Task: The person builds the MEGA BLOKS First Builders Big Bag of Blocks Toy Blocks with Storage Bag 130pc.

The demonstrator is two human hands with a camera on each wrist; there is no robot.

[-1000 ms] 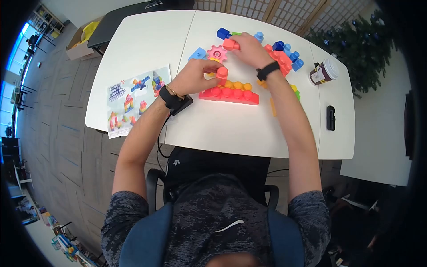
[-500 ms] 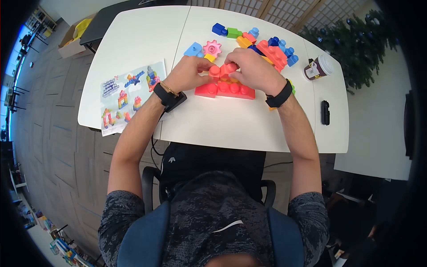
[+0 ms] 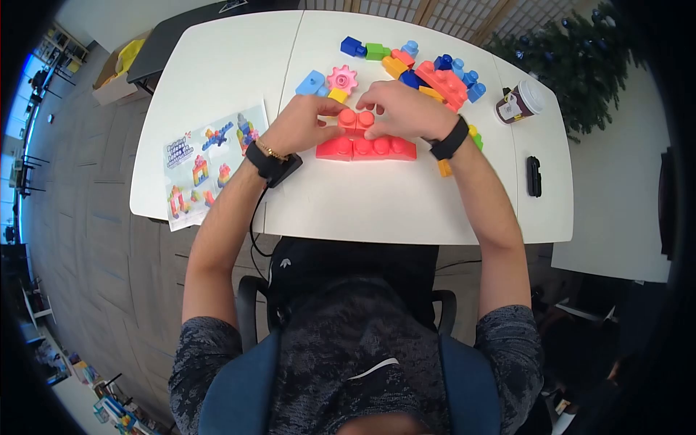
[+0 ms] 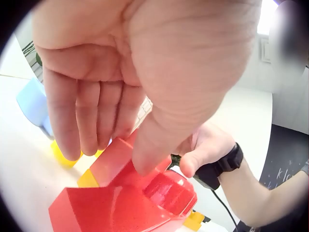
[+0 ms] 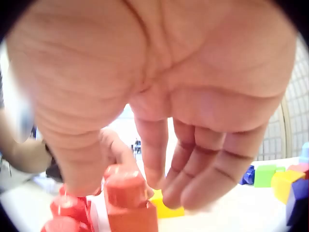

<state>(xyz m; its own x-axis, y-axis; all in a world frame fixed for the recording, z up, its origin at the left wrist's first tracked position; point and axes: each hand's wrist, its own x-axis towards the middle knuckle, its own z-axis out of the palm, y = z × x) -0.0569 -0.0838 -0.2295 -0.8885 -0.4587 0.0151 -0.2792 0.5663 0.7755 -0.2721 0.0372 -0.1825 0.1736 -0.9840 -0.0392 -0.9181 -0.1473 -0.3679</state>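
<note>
A long low row of red toy building bricks (image 3: pixel 384 148), with studs and sloped ends, lies across the table before the person. Two red bricks (image 3: pixel 348 120) stand side by side at its back edge. My left hand (image 3: pixel 304 123) holds the left one, its thumb (image 4: pixel 147 159) on the red side. My right hand (image 3: pixel 409 109) curves loosely around the right one (image 5: pixel 128 198), with thumb and fingers spread apart. A yellow brick (image 3: pixel 338 95) lies just behind the left fingertips. The yellow row behind the red one is mostly hidden by the hands.
A pink gear (image 3: pixel 342 80) and a light blue brick (image 3: pixel 312 83) lie behind the left hand. Several mixed bricks (image 3: pixel 442 83) cluster behind the right hand. A picture sheet (image 3: pixel 210 163) lies left; a paper cup (image 3: pixel 518 101) and black case (image 3: pixel 533 176) stand right.
My right hand brought a red brick down from the back and set it beside the one at my left hand. Its fingers have since spread away from the brick.
</note>
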